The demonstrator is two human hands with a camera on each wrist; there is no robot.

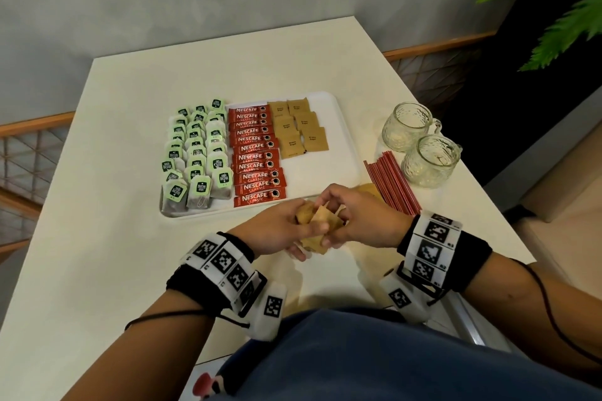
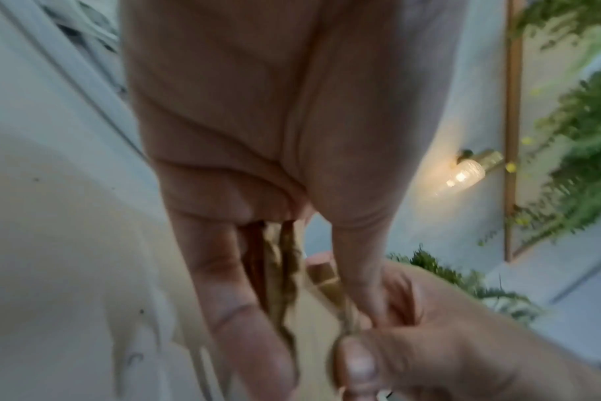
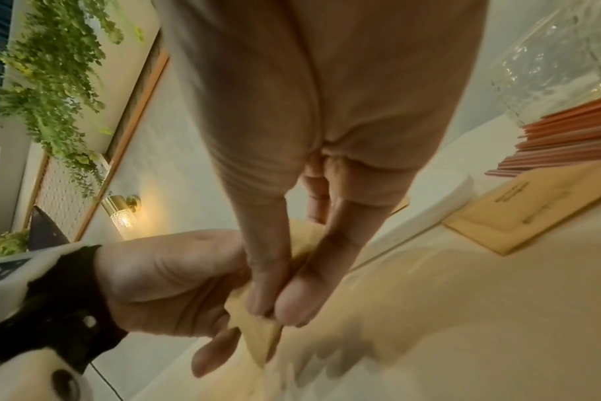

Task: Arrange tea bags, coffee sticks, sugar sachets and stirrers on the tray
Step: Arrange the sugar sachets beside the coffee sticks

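Observation:
A white tray [image 1: 338,127] holds rows of green-tagged tea bags [image 1: 195,159], red coffee sticks [image 1: 257,156] and several brown sugar sachets [image 1: 299,130]. Just in front of the tray's near edge, my left hand [image 1: 286,228] grips a small bunch of brown sugar sachets [image 1: 321,225]. My right hand [image 1: 351,221] pinches one sachet [image 3: 258,325] of that bunch between thumb and fingers. In the left wrist view the sachets [image 2: 285,271] stand edge-on between my fingers. Red stirrers [image 1: 391,182] lie on the table right of the tray.
Two empty glass mugs [image 1: 420,146] stand right of the stirrers near the table's right edge. More brown sachets [image 3: 532,206] lie on the table beside the tray's near right corner. A plant [image 1: 553,3] hangs at the far right.

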